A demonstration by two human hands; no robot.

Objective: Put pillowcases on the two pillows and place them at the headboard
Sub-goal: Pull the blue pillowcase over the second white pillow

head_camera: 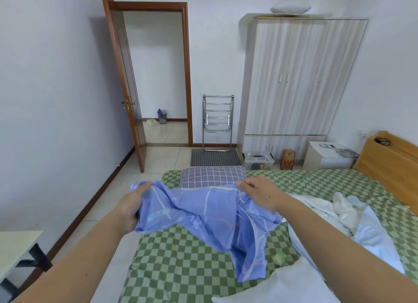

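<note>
A: Pillows? We count three: one in a purple checked case (212, 177) at the bed's far edge, one bare white pillow (282, 287) at the near edge, one white pillow on the wardrobe top (290, 8).
B: Loose pillowcases?
A: We see one, blue pillowcase (203, 214), and two hands on it: left hand (133, 203), right hand (257, 194).
B: Furniture?
A: We log one wardrobe (300, 76), one nightstand (325, 155), one folding rack (217, 121), one door (126, 83), one bed (176, 268).
</note>
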